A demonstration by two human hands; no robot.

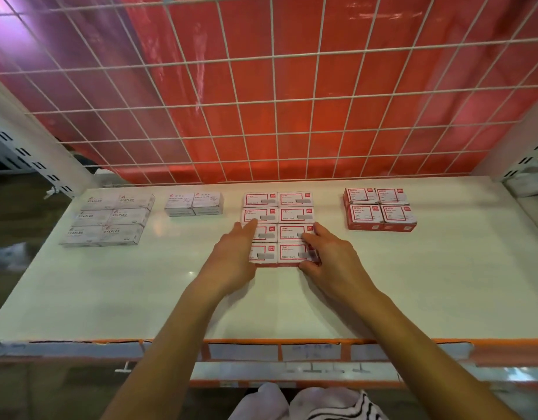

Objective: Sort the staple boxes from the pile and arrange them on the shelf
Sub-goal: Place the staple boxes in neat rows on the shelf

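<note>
Four groups of staple boxes lie on the white shelf (140, 292). The middle group (295, 215) is a two-column block of red-and-white boxes. My left hand (234, 256) lies flat against the block's left side, fingers straight and reaching over the left column. My right hand (328, 257) curls round the right end of the nearest right-column box (292, 253), thumb at its front edge. To the left are pale grey "STAPLES" boxes (110, 219) and two small pale boxes (193, 203). On the right sits a block of redder boxes (380, 210).
A white wire grid (261, 116) with red sheeting behind it closes the back of the shelf. White slotted uprights stand at both rear corners. An orange price strip (277, 350) runs along the front edge. Striped white cloth (322, 404) shows below.
</note>
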